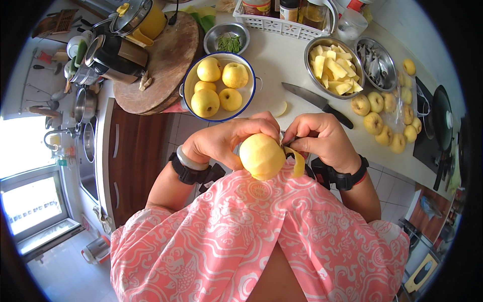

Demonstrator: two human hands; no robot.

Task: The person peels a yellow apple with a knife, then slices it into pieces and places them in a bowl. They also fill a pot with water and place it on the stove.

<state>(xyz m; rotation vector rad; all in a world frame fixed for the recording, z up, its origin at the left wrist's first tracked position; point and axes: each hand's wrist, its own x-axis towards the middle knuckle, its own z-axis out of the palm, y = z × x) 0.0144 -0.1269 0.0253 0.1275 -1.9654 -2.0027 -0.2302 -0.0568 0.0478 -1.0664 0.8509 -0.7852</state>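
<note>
My left hand point(241, 136) grips a mostly peeled yellow apple or pear point(263, 156) in front of my chest. Against its right side, my right hand point(320, 137) pinches a small dark tool, perhaps a peeler, mostly hidden by the fingers. A strip of yellow peel point(299, 164) hangs from the fruit there. Beyond my hands, a blue-rimmed white enamel basin point(253, 88) holds several yellow fruits point(234, 75). A kitchen knife point(317, 102) with a black handle lies on the counter near my right hand, and a curved piece of peel point(280, 108) lies left of it.
Steel bowls hold cut pale fruit point(334, 70), small fish point(371, 66) and chopped greens point(229, 43). More yellow fruits point(373, 124) sit at the right, near a lidded wok point(442, 113). A round wooden chopping board point(158, 71) stands left; a white basket point(279, 28) of jars is behind.
</note>
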